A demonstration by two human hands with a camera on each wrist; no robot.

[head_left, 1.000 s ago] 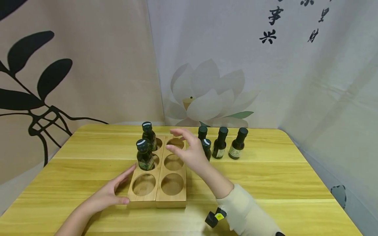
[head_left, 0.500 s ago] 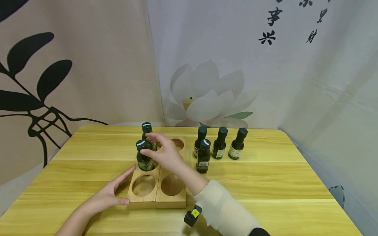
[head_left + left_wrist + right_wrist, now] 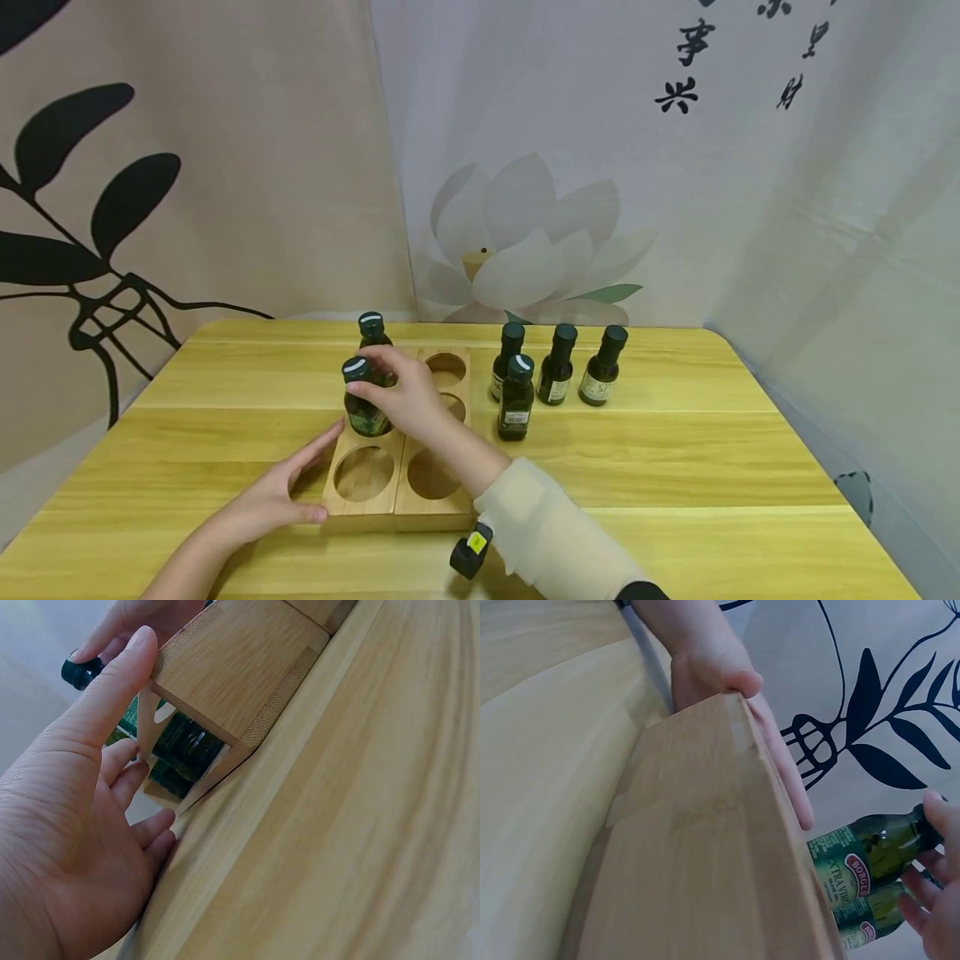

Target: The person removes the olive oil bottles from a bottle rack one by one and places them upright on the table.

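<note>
at the wooden rack (image 3: 360,523), pinching the nearer bottle (image 3: 366,418), upright in the middle of the left row, by its top between curled thumb and fingers of the right hand (image 3: 408,400); touching the rack's left side with the left hand (image 3: 273,496), spread wide.

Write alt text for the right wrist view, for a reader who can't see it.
A right hand grips a green Borges olive oil bottle by its dark cap, a second bottle beside it. The left hand touches a corner of the light wooden rack; a leaf-print backdrop hangs behind.
</note>
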